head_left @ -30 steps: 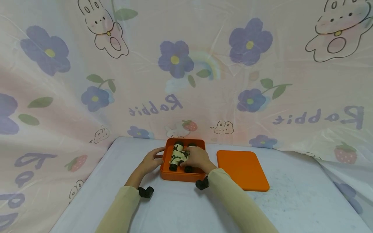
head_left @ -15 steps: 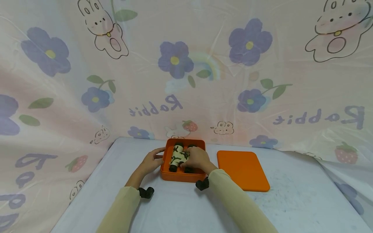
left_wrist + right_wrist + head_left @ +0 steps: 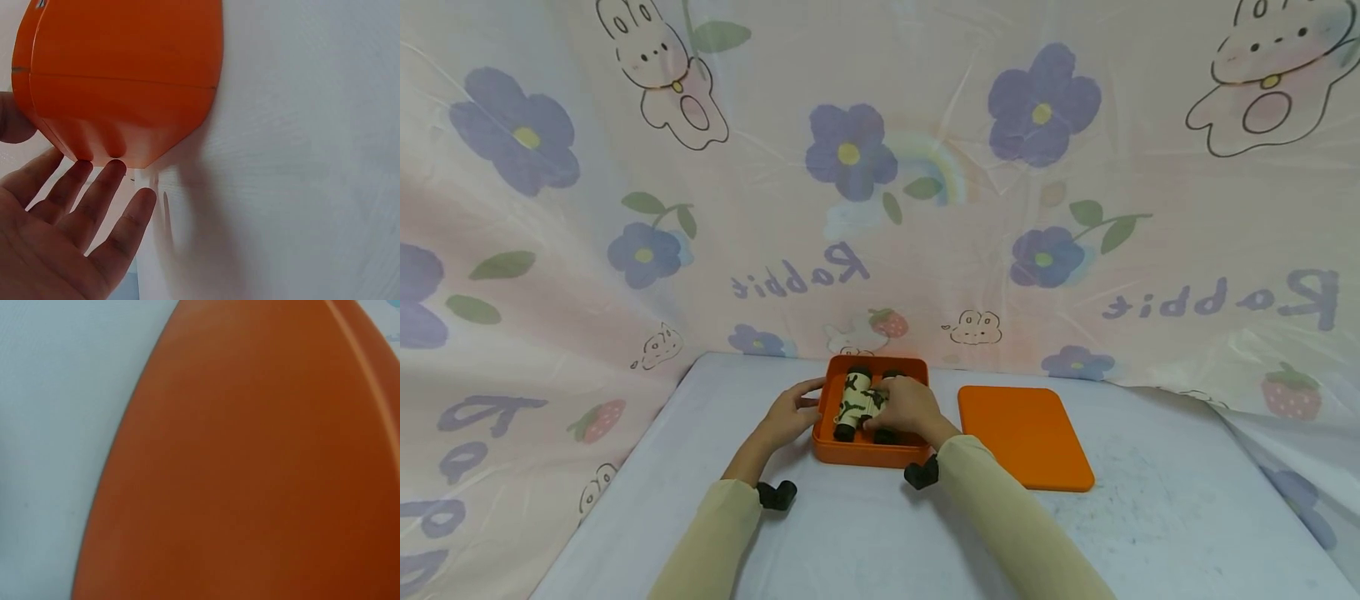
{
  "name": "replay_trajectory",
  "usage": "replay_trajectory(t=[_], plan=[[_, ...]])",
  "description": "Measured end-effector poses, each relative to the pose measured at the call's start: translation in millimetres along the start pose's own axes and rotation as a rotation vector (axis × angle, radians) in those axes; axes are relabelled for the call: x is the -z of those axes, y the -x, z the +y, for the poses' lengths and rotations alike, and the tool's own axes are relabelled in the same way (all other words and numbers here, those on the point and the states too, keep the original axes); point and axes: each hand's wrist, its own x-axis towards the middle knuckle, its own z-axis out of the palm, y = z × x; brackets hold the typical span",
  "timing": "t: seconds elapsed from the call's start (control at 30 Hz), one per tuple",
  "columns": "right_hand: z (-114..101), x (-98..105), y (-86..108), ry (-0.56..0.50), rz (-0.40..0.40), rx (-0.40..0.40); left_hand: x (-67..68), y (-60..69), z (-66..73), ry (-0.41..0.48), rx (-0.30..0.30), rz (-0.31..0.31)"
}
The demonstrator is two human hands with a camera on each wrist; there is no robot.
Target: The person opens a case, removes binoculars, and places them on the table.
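Observation:
A pair of camouflage-patterned binoculars (image 3: 852, 404) with black ends lies inside an orange box (image 3: 868, 454) near the back of the table. My right hand (image 3: 913, 408) reaches into the box from the right and grips the right barrel, covering much of it. My left hand (image 3: 788, 417) is at the box's left side. In the left wrist view, the fingers of that hand (image 3: 69, 237) are spread and nearly straight, some fingertips touching the box wall (image 3: 125, 62), the thumb near the rim. Only the box's outer wall (image 3: 237, 456) fills the right wrist view; the right hand is hidden there.
A flat orange lid (image 3: 1024, 437) lies on the white tabletop (image 3: 850, 533) to the right of the box. Behind and to the left hangs a curtain (image 3: 925, 242) printed with rabbits and flowers. Small black wrist-worn devices (image 3: 777, 496) sit below each wrist.

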Motion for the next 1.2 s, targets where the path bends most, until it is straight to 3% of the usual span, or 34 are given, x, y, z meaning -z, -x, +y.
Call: replay_trajectory(t=[0.47,0.77,1.2], plan=[[-3,4,-0.8,-0.013,0.003,0.021,-1.7,0.6,1.1,0.021,0.020,0.017],[-13,14,1.6,-0.047,0.004,0.002,-1.3,1.2,2.7,0.045,0.037,0.012],[-20,34,9.4,-0.066,0.013,-0.004,-0.9,3.7,6.3,0.046,0.015,0.015]])
